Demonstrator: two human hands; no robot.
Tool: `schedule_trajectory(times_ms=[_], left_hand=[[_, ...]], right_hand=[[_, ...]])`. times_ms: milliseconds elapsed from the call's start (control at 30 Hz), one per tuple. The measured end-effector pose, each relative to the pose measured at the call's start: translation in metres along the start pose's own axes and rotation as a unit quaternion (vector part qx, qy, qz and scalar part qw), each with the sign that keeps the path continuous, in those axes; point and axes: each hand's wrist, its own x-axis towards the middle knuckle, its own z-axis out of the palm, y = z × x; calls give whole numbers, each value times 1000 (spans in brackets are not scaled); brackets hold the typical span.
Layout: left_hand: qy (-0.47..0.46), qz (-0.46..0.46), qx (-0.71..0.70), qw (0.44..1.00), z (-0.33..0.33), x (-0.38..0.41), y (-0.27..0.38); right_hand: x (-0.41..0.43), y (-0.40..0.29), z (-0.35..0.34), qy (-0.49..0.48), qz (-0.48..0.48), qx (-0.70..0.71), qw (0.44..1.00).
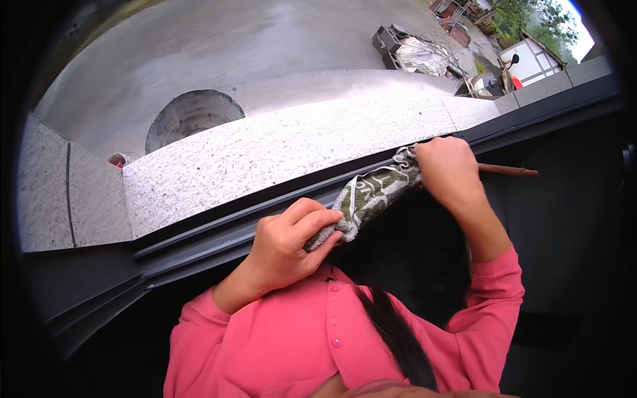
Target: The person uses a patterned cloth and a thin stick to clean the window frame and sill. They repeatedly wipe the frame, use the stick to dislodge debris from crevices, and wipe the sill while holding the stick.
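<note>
A green and white patterned terry cloth (380,191) stretches between my two hands above a dark metal window track (239,236). My left hand (293,239) pinches the cloth's lower end between thumb and fingers. My right hand (448,166) is closed around its upper end, together with a thin brown wooden stick (510,170), whose bare end sticks out to the right. The rest of the stick is hidden by my right hand and the cloth.
Beyond the track lies a speckled stone sill (278,149). Outside are a round dark tub (194,117), a small bucket (118,159), hollow blocks beside a white sheet (423,55) and a parked motorbike (487,84).
</note>
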Motion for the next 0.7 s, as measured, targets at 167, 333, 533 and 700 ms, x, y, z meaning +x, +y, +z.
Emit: schedule_trajectory(times_ms=[167,333,533,700], left_hand=[[70,136,57,987,-2,-9,-1],[172,162,199,951,-44,-36,32],[314,68,358,877,-76,-77,27],[361,60,396,842,-81,-89,13]], right_hand=[[-11,63,34,63,-5,261,963],[-9,69,40,45,-10,325,945],[0,58,63,35,-113,516,849],[-5,8,8,66,-120,316,939]])
